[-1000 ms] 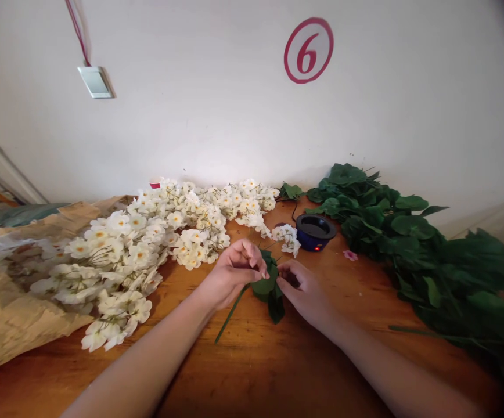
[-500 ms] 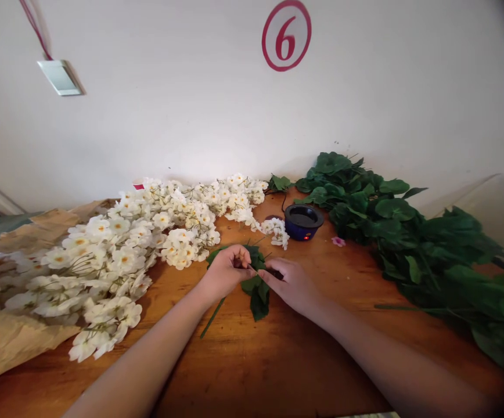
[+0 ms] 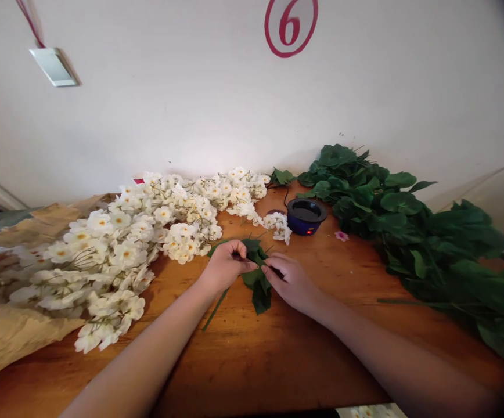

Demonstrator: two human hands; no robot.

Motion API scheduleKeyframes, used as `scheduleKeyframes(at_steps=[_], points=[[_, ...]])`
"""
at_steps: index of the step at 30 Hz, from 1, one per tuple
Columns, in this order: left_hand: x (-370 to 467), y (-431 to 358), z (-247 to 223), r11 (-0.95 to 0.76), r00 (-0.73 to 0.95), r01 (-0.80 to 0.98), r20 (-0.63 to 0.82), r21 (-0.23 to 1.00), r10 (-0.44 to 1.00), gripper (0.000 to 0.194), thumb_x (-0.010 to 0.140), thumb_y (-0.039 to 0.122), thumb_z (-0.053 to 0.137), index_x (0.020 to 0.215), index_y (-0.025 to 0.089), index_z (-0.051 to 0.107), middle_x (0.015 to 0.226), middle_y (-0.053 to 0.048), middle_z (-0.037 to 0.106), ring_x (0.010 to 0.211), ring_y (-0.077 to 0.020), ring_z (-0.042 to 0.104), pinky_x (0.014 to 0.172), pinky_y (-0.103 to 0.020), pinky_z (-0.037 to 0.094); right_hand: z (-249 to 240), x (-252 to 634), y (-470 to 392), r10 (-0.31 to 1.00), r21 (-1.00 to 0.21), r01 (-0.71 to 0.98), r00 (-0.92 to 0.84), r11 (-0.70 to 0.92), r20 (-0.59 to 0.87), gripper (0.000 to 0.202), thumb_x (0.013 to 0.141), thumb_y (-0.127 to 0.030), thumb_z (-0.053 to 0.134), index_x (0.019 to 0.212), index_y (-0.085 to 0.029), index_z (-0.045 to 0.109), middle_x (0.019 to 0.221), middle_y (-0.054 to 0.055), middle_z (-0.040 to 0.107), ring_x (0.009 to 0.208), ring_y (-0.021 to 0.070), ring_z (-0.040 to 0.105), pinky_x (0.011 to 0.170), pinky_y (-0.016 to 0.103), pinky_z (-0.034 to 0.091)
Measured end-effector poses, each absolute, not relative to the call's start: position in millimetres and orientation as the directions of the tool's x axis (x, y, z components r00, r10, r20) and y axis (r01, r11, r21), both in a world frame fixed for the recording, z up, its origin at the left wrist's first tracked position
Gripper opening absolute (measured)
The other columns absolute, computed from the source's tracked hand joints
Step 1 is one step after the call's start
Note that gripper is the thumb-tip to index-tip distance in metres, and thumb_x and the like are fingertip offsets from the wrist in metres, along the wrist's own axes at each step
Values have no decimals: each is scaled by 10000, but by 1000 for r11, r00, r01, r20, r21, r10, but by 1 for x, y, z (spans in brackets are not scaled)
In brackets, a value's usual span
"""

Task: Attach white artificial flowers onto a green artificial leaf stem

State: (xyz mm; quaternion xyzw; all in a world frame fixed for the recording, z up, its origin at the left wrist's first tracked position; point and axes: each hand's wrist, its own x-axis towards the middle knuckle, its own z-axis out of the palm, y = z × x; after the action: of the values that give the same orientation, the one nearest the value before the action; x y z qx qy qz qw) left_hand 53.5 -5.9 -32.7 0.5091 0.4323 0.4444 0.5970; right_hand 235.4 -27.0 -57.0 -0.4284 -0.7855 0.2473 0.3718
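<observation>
A small spray of artificial green leaves (image 3: 261,294) is at the middle of the wooden table (image 3: 252,366), between my two hands. My left hand (image 3: 228,264) is closed on it, thumb against fingers, and a green stem (image 3: 215,310) sticks out below toward me. At the right edge of the leaves, my right hand (image 3: 289,278) pinches with thumb and fingertips. Whatever lies between those fingertips is too small to make out. Just beyond my hands stands a dark blue electric pot (image 3: 306,217) with a lit red switch.
White artificial flowers (image 3: 125,244) are heaped on the left, partly in brown paper (image 3: 17,334). A pile of green leaves (image 3: 391,215) stretches along the right. A small white flower cluster (image 3: 278,225) and a pink blossom (image 3: 341,235) lie near the pot. The wall rises behind.
My fingertips, close together before, are now slightly apart, with leaf showing between them. The whole view has shifted a little, the wall number sitting higher.
</observation>
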Motion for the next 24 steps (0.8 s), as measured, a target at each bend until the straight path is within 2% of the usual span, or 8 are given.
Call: scheduleKeyframes(at_steps=[6, 12, 20, 24], points=[[56, -7, -35, 80, 202, -58, -67, 995, 977, 356, 522, 126, 763, 645, 182, 433, 562, 82, 475, 539, -81, 515, 571, -215, 381, -63, 235, -27, 840, -699, 468, -350, 541, 415, 205, 935, -179, 481, 750, -198, 568, 739, 7, 504, 675, 141, 524, 613, 267, 399], [55, -9, -33, 98, 183, -78, -83, 992, 980, 350, 528, 129, 752, 640, 188, 425, 542, 75, 505, 554, -103, 559, 597, -228, 414, -63, 234, -27, 845, -698, 478, -340, 533, 413, 197, 923, -170, 494, 745, -199, 573, 725, 11, 519, 662, 146, 527, 600, 270, 402], [56, -8, -36, 95, 181, -58, -83, 994, 980, 353, 537, 143, 753, 644, 189, 420, 541, 73, 503, 558, -102, 548, 596, -225, 407, -64, 235, -27, 855, -711, 477, -325, 517, 404, 225, 929, -192, 490, 713, -197, 550, 702, 3, 502, 646, 141, 514, 586, 265, 386], [55, -8, -35, 70, 143, -61, -60, 996, 988, 372, 546, 161, 763, 636, 188, 403, 560, 72, 496, 537, -76, 494, 574, -212, 379, -63, 235, -28, 862, -722, 475, -332, 503, 383, 225, 928, -199, 490, 711, -196, 549, 708, 8, 510, 656, 146, 517, 596, 270, 390]])
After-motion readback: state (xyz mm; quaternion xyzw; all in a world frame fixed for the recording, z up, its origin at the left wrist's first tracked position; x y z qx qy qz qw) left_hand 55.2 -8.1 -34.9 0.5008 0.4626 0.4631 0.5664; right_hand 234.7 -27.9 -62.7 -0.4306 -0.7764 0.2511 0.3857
